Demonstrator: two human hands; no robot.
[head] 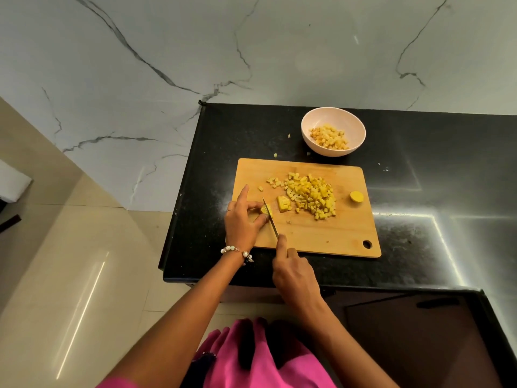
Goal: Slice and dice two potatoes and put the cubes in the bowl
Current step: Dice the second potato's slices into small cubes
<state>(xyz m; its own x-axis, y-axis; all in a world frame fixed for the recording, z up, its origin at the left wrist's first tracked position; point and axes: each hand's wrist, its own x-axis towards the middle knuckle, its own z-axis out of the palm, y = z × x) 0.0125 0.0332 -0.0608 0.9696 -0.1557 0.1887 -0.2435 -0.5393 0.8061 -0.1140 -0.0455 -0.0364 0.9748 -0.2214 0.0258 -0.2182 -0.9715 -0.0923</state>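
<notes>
Pinning a small potato piece (265,210) against the left end of the cutting board (321,233), the left hand (243,219) curls its fingers round it while the forefinger sticks out straight toward the bench (447,163) edge. The fingertips lie just beside the knife (270,219) blade, which rests on that piece. This is the chief risk: as the piece shrinks, a slip of the blade toward the left could nick the thumb or fingertips, and a rounded piece could roll under pressure.

Next comes the right hand (293,273), which grips the knife handle with its forefinger laid along the spine; the handle itself is hidden under the hand. A little to the right of the blade lies a partly cut chunk (284,204), and beyond it a loose heap of cubes (310,196) in the middle of the board. A careless sweep could push cubes off the board's far edge, where a few scraps already lie on the bench.

Farther right, a rounded end piece (356,196) sits apart near the board's right edge. Behind the board, the bowl (333,116) holds earlier cubes; carrying the heap across that gap could spill some.

No brand, label or writing can be read anywhere.
</notes>
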